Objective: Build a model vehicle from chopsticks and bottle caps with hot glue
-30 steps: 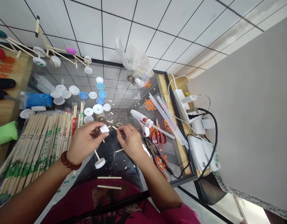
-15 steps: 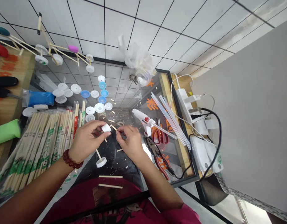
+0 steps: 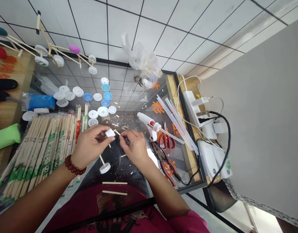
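Over the desk [image 3: 136, 103], the left hand [image 3: 87, 145] is pinching a white block [image 3: 110, 133] in nearly closed fingers, leaving its edge accessible, while the right hand [image 3: 136, 148] is tightly pinching a stick [image 3: 117, 132] beside it.

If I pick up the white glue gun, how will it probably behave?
The glue gun will probably feel stiff and fairly light, since its body looks like plastic. The clear stick poking from its back may catch on the loose clear sticks nearby. The black cord seems to run from its handle past the pliers, so it may drag.
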{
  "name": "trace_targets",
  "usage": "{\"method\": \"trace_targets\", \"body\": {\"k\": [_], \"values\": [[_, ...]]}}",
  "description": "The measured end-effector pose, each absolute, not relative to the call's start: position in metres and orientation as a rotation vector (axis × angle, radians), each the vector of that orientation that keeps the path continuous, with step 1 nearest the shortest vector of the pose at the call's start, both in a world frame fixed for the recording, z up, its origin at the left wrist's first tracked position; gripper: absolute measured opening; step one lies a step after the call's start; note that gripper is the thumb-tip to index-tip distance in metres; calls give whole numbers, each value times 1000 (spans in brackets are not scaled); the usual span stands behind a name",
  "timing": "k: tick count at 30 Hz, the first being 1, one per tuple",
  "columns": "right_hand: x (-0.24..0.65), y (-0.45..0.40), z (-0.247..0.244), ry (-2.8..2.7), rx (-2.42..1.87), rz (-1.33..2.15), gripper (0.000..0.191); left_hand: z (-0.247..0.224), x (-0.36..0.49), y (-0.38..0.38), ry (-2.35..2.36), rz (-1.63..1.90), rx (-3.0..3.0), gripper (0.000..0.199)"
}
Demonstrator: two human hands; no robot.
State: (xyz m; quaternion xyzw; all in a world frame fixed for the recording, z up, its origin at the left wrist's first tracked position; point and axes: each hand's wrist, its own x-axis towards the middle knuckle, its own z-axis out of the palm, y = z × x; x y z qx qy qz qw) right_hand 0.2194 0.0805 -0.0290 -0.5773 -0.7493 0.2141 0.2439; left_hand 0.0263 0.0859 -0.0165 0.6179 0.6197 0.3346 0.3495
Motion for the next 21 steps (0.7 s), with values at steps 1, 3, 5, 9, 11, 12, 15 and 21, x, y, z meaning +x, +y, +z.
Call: {"method": "trace_targets", "body": {"k": [1, 3, 5, 9, 11, 12, 15, 21], "values": [[219, 80, -29, -2044, -1571, 579, 7, -17, 26, 86, 1606, 866, 1602, 28], [219, 80, -30, -2041, -1556, 564, 7, -17, 26, 86, 1611, 858, 1607, 29], [219, 80, -30, -2043, -1544, 541, 7, -18, 26, 86, 1620, 849, 1611, 30], [219, 80, -32, -2051, -1521, 494, 7, -18, 26, 86, 1626, 846, 1611, 29], [220, 80, -33, -2057, -1510, 474, 6, -18, 26, 86, 1622, 844, 1624, 29], [219, 80, -33, -2062, -1510, 464, 7, -17, 26, 86, 1622, 843, 1634, 28], [219, 80, -34, -2078, -1528, 434, 7, -16, 26, 86, 1628, 834, 1680, 27], [217, 80, -33, -2093, -1539, 404, 7, -15, 26, 85, 1646, 813, 1768, 27]]}}
